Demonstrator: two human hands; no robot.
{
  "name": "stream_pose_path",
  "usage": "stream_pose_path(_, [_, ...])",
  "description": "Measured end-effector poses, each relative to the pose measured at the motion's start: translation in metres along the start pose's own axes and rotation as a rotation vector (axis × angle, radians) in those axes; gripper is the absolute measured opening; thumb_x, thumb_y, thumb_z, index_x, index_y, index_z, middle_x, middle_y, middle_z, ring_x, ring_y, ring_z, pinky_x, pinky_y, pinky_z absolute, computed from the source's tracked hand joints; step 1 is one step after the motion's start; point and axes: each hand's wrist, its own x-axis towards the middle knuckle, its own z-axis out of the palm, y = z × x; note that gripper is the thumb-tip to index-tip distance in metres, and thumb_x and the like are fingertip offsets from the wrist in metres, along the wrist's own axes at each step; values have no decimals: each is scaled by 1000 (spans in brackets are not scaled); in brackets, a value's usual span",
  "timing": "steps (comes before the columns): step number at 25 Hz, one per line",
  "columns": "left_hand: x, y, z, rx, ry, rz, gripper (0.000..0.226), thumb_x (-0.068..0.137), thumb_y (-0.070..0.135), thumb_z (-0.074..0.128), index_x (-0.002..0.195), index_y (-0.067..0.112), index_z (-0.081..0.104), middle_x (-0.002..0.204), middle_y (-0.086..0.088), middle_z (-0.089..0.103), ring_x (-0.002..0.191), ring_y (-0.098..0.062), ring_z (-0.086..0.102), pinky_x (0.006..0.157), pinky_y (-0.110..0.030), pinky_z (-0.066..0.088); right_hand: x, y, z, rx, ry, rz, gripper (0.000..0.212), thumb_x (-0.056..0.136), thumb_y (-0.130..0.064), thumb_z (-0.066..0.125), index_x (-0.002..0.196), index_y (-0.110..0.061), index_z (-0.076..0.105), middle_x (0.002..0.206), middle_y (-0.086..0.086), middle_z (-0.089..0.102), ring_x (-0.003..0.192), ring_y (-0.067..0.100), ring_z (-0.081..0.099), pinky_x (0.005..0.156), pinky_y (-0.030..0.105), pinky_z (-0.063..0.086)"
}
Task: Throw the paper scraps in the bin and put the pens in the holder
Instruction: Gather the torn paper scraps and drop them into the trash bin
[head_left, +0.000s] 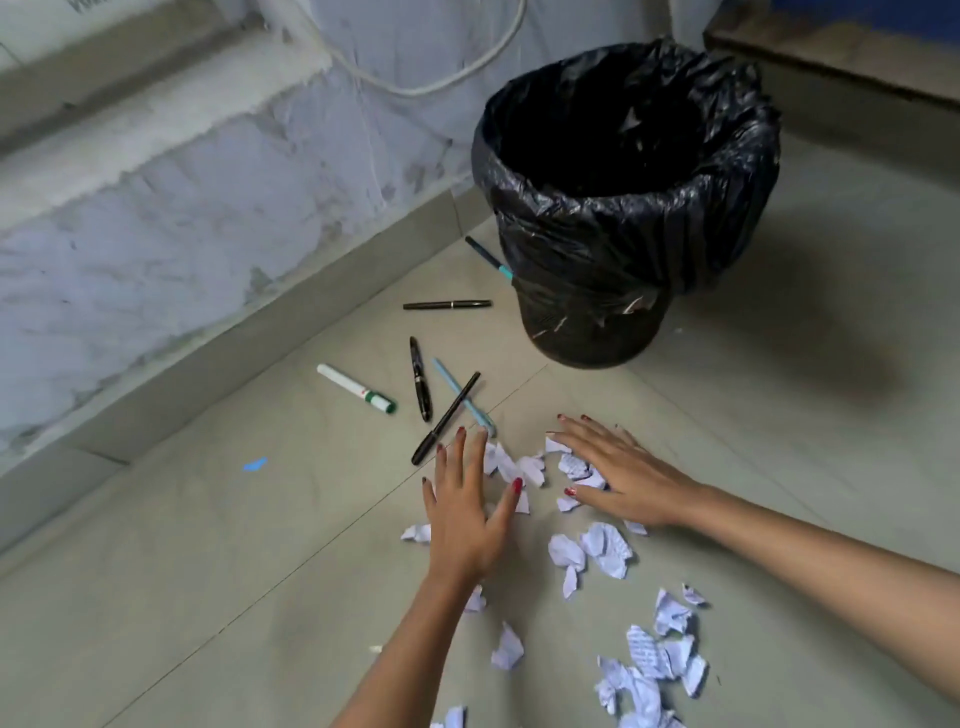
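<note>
Paper scraps (524, 470) between two flat hands on the floor (208, 597).
Left hand (467, 512) and right hand (621, 475) lie spread, grasping nothing; pens (448, 418) beside the bin (623, 208).

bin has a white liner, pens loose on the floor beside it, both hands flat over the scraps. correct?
Not quite: the bin has a black liner, not white, as the head view shows. The rest holds: pens loose on the floor beside it, left hand and right hand flat over the scraps.
</note>
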Motion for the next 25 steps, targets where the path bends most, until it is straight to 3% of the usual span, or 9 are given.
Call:
stream_pose_path(2, [-13,-22,6,87,-106,22,77,74,78,19,140,41,9,154,14,7,143,-14,-4,113,-49,-4,16,-8,13,-69,-59,-84,72,79,-64,24,144,-33,13,158,-7,4,144,13,-5,116,42,-2])
stream_pose_path(5, [-39,-32,6,32,-155,141,77,76,80,12,138,36,26,150,14,21,141,-4,4,114,-33,-5,18,-27,36,-36,-39,-249,75,78,-60,22,144,-25,20,157,-4,16,141,6,-1,115,36,0])
stream_pose_path(8, [-64,-37,-6,-190,-156,136,46,86,64,30,109,29,48,118,-4,57,125,-9,39,102,-29,31,-6,-47,55,44,-96,-395,60,86,-49,37,138,-19,36,153,0,29,140,5,5,117,36,5])
stream_pose_path(10, [-72,-43,-14,-211,-163,192,33,88,49,38,95,18,47,96,-9,57,106,-18,51,87,-34,42,-25,-54,62,76,-150,-501,41,90,-40,47,126,-20,52,149,4,38,140,12,23,116,36,18])
stream_pose_path(13, [-61,-57,-29,-158,-124,277,37,85,44,45,111,17,46,116,-4,54,114,-18,47,97,-37,39,-42,-38,52,126,27,-479,31,88,-47,51,108,-26,61,144,-2,44,129,9,43,110,32,32])
stream_pose_path(15, [-49,-72,-43,-20,-110,232,50,81,48,48,125,26,40,134,1,45,131,-16,33,109,-43,29,-52,-10,41,107,120,-338,45,83,-60,50,118,-32,53,148,-12,32,138,-4,20,115,40,20])
stream_pose_path(17, [-55,-89,-55,124,-244,250,62,80,62,45,135,38,29,149,8,28,141,-14,14,113,-53,16,-65,13,41,16,95,-279,63,76,-67,54,130,-39,38,151,-14,22,141,-5,-2,119,44,8])
stream_pose_path(20, [-87,-100,-53,229,-450,427,81,73,79,33,141,40,13,155,18,-1,144,-18,-6,115,-45,-4,-85,2,63,2,10,-303,86,65,-78,55,138,-41,27,154,-9,17,143,4,-5,116,35,-6])
stream_pose_path(25, [-122,-103,-41,334,-440,539,110,61,90,28,145,23,8,157,-1,-4,143,-30,2,114,-48,-1,-112,-39,91,-88,-38,-376,110,52,-88,51,143,-41,13,158,3,9,145,23,-1,112,50,1])
